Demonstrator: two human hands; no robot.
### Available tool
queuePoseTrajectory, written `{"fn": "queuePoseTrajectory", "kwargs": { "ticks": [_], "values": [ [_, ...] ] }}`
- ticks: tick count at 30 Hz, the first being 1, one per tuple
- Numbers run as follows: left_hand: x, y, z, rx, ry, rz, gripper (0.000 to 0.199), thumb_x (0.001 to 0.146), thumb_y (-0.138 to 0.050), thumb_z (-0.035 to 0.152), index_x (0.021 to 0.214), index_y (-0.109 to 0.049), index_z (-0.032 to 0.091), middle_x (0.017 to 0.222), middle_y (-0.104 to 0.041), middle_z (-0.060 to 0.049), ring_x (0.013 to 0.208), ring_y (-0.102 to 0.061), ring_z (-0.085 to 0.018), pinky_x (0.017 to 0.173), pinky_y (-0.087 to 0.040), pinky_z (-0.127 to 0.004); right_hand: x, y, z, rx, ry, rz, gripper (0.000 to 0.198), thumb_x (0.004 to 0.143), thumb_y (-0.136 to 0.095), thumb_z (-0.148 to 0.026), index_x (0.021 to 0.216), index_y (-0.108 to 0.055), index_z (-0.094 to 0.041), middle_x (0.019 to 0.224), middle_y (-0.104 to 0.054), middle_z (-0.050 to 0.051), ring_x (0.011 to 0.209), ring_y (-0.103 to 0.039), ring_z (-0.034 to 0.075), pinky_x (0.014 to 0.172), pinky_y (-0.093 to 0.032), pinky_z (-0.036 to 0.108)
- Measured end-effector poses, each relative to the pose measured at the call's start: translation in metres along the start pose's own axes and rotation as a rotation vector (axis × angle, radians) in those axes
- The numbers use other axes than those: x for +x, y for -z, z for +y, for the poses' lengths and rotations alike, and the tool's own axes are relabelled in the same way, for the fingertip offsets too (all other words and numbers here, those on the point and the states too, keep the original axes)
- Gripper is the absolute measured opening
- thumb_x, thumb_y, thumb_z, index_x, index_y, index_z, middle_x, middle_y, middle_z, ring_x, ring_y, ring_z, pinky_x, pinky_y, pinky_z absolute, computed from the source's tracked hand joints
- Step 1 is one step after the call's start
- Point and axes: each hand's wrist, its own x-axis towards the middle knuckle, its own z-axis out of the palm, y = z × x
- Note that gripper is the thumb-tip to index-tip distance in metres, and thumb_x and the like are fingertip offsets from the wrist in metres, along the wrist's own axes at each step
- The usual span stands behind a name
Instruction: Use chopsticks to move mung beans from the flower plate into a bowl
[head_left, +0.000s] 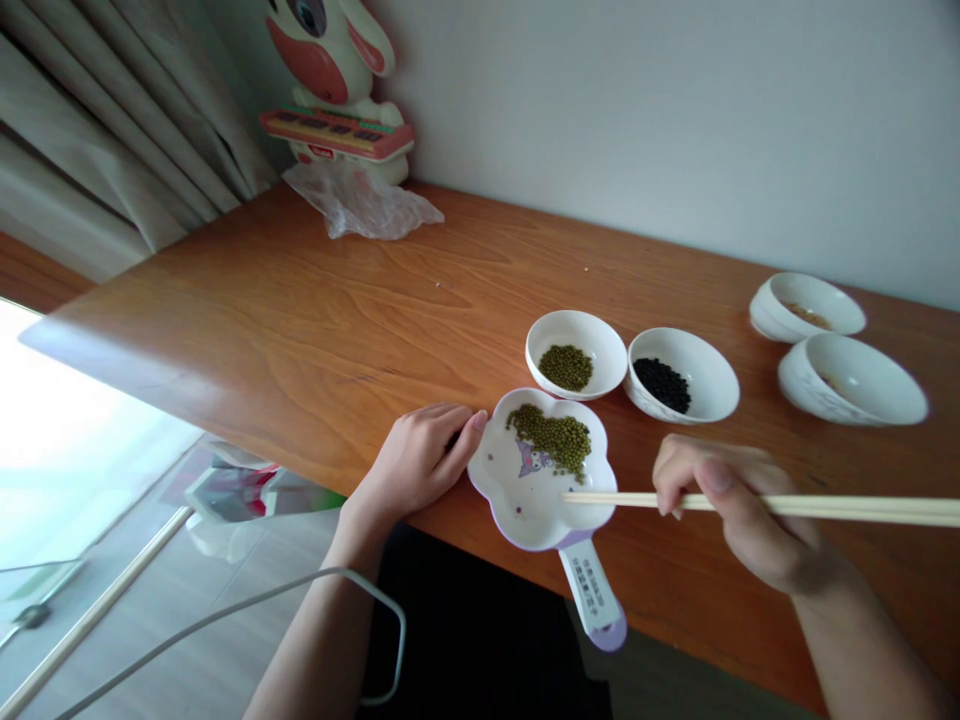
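Observation:
A white flower-shaped dish with a purple rim and a labelled handle lies at the table's front edge, its handle sticking out past it. Green mung beans are heaped in its upper half, beside a printed cartoon figure. My right hand grips a pair of light wooden chopsticks, their tips together over the bare lower part of the dish. My left hand rests on the table with fingers curled in, its thumb at the dish's left rim. Just behind stand a bowl of mung beans and a bowl of black beans.
Two more white bowls stand at the right with a few yellowish bits inside. A toy keyboard with an animal figure and a crumpled plastic bag sit in the back left corner. A grey cable crosses my left forearm.

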Motion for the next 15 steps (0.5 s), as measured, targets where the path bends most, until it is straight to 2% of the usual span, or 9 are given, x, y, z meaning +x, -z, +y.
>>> {"fn": "queuePoseTrajectory", "kwargs": {
  "ticks": [7, 15],
  "values": [
    [0.0001, 0.0004, -0.0002, -0.011, 0.002, -0.009, 0.040, 0.112, -0.039, 0.036, 0.076, -0.043, 0.020, 0.073, -0.054, 0.000, 0.066, -0.050, -0.013, 0.066, -0.035, -0.028, -0.0016, 0.0028, 0.0026, 0.077, 0.034, 0.069, 0.066, 0.109, -0.018, -0.065, 0.085, -0.065, -0.025, 0.077, -0.058, 0.004, 0.074, -0.052, 0.021, 0.072, -0.038, 0.037],
    [-0.0002, 0.0009, -0.0008, -0.014, -0.003, -0.009, 0.040, 0.112, -0.039, 0.036, 0.076, -0.041, 0.020, 0.072, -0.052, 0.001, 0.065, -0.048, -0.013, 0.066, -0.034, -0.029, -0.0012, -0.0015, 0.0097, 0.039, 0.015, 0.019, 0.068, 0.104, -0.018, -0.075, 0.092, -0.063, -0.025, 0.087, -0.058, 0.004, 0.080, -0.053, 0.022, 0.076, -0.038, 0.038]
  ]
}}
